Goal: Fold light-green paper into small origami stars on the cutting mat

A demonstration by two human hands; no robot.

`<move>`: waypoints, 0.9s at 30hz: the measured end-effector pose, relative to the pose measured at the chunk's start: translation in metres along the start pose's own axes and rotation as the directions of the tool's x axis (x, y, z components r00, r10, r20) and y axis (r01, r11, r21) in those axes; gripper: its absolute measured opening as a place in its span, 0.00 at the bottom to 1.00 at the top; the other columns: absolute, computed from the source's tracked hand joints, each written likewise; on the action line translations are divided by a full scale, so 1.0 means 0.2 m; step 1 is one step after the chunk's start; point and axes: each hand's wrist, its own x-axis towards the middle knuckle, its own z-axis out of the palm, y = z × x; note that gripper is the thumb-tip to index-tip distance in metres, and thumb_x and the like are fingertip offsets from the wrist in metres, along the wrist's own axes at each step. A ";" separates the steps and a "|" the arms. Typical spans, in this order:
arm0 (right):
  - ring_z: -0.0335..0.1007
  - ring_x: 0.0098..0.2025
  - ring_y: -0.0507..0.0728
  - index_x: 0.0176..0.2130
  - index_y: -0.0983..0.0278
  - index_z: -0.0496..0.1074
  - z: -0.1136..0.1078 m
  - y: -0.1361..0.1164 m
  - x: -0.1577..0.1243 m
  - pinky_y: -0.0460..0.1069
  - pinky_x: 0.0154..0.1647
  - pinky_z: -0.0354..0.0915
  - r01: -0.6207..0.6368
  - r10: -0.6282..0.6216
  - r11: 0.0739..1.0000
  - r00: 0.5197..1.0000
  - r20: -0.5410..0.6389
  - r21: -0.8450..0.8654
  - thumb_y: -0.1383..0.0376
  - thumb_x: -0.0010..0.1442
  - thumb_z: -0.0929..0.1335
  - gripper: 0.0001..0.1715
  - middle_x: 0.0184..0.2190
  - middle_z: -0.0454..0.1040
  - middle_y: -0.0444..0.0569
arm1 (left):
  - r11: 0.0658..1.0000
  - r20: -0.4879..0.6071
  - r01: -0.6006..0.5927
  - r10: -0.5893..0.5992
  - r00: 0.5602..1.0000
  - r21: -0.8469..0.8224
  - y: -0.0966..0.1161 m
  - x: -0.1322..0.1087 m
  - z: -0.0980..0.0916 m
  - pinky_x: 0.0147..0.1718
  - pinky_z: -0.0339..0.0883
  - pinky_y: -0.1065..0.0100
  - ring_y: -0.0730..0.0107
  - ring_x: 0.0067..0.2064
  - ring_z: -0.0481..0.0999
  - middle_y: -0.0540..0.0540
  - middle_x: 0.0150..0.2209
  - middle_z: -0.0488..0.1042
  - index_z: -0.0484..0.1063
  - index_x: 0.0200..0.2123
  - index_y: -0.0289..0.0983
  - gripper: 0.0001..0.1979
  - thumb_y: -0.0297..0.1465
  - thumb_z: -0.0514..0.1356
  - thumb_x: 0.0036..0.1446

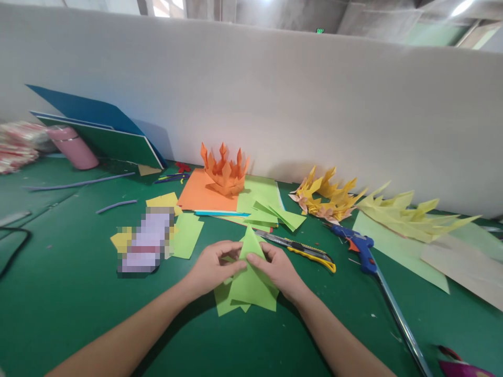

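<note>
A light green sheet of paper (pixel 253 285), folded to a point at its top, is held between my two hands above the table. My left hand (pixel 218 264) pinches its left edge, thumb in front and fingers behind. On the other side my right hand (pixel 279 267) grips it, the thumb pressed on the front near the peak. More green paper pieces (pixel 223 302) show beneath the folded one. Just beyond my right hand lies a yellow-handled utility knife (pixel 298 246), its blade end toward the paper. Loose green sheets (pixel 187 238) rest left of my hands.
An orange paper crown (pixel 226 175), a yellow paper crown (pixel 330 196) and a pale green spiky paper strip (pixel 412 212) line the white partition (pixel 251 99). A blue glue gun (pixel 359 246) lies right. At left are a blurred-out purple item (pixel 151 238) and a pink bottle (pixel 74 148).
</note>
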 end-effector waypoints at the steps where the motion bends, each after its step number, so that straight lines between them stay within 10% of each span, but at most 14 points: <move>1: 0.70 0.31 0.56 0.33 0.64 0.72 0.00 0.00 0.00 0.50 0.34 0.66 0.003 -0.003 1.000 1.000 0.000 -0.002 0.51 0.47 0.71 0.20 0.30 0.75 0.46 | 1.000 0.003 0.002 -0.002 1.000 -0.004 0.00 0.00 0.00 0.28 0.70 0.68 0.68 0.35 0.71 0.44 0.36 0.71 0.75 0.42 0.35 0.20 0.35 0.60 0.44; 17: 0.68 0.30 0.55 0.31 0.64 0.72 0.01 0.02 0.01 0.50 0.33 0.64 0.020 -0.020 1.000 1.000 -0.020 0.008 0.51 0.46 0.71 0.20 0.28 0.73 0.45 | 0.982 -0.073 -0.004 -0.010 0.997 -0.188 0.00 0.01 0.01 0.29 0.67 0.69 0.75 0.30 0.68 0.47 0.38 0.67 0.62 0.49 0.37 0.28 0.30 0.63 0.42; 27: 0.65 0.28 0.54 0.31 0.64 0.71 0.01 0.04 0.01 0.49 0.30 0.63 0.029 -0.029 1.000 0.999 -0.028 -0.009 0.49 0.46 0.71 0.21 0.26 0.70 0.44 | 0.972 -0.135 -0.077 0.047 0.990 -0.223 0.01 0.00 0.02 0.28 0.65 0.73 0.75 0.32 0.69 0.50 0.32 0.66 0.62 0.31 0.37 0.11 0.30 0.62 0.45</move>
